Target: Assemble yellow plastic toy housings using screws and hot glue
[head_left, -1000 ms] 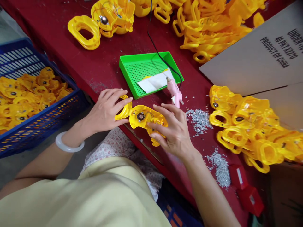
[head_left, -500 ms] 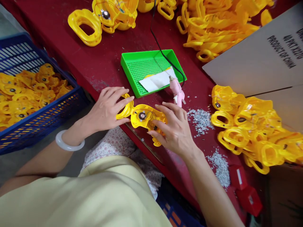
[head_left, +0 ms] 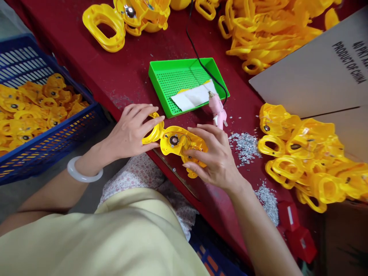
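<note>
A yellow plastic toy shell (head_left: 167, 147) lies at the table's near edge, its hollow side up, with a round speaker-like part (head_left: 174, 140) and thin wires inside. My left hand (head_left: 133, 128) grips the looped end of this shell, thumb below and fingers above. Across the other end curves my right hand (head_left: 214, 157), its thumb and fingers closed about the shell and partly hiding the wires. Just beyond the right hand is a pink glue gun (head_left: 217, 109), its nozzle resting over the rim of a green perforated tray (head_left: 161, 90).
Piles of yellow shells (head_left: 310, 157) lie at the right and far side. Two heaps of small silvery screws (head_left: 245, 148) sit right of my right hand, near red blocks (head_left: 300, 243). A cardboard box (head_left: 313, 73) stands at right, a blue crate (head_left: 86, 119) of shells at left.
The view has shifted slightly, so the tray and glue gun appear a little farther right. Both hands keep their hold on the shell; the right fingers have moved only a little.
</note>
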Motion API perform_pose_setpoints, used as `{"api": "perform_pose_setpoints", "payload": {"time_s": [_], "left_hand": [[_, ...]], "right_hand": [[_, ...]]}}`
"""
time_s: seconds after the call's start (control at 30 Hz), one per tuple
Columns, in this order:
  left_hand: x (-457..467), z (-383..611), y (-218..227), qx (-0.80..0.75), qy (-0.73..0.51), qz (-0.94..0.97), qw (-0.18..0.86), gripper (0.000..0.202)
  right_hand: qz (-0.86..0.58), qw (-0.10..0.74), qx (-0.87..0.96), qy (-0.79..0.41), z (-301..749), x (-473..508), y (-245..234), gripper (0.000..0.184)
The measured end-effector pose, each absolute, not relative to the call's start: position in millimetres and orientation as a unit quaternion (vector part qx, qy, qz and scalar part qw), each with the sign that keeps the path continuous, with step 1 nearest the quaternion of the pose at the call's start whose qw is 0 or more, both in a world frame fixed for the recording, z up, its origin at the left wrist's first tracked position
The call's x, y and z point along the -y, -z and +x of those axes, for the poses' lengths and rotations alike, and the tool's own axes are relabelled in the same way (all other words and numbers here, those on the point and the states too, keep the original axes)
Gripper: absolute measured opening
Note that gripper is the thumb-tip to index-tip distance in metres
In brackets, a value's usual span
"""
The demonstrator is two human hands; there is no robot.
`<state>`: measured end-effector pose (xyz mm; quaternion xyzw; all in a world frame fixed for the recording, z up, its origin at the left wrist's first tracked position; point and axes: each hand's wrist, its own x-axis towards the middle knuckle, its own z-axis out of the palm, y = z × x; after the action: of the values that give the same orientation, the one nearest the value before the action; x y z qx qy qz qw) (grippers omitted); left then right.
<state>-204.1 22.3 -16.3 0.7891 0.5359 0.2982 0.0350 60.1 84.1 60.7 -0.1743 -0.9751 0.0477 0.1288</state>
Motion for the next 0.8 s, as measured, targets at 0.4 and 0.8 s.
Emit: {"api": "perform_pose_setpoints", "payload": {"time_s": [0.4, 0.8], "left_hand": [[-23.3, -205.3, 18.0, -0.542, -0.298, 0.784, 0.052, 0.064], [-22.9, -207.0, 16.0, -0.534, -0.304, 0.787, 0.053, 0.066]], "right_hand": [[-0.183, 0.051, 0.981, 0.04, 58.0, -88.0, -57.2, 0.047], [-0.216, 0.063, 0.974, 0.02, 58.0, -86.2, -52.5, 0.046]]}}
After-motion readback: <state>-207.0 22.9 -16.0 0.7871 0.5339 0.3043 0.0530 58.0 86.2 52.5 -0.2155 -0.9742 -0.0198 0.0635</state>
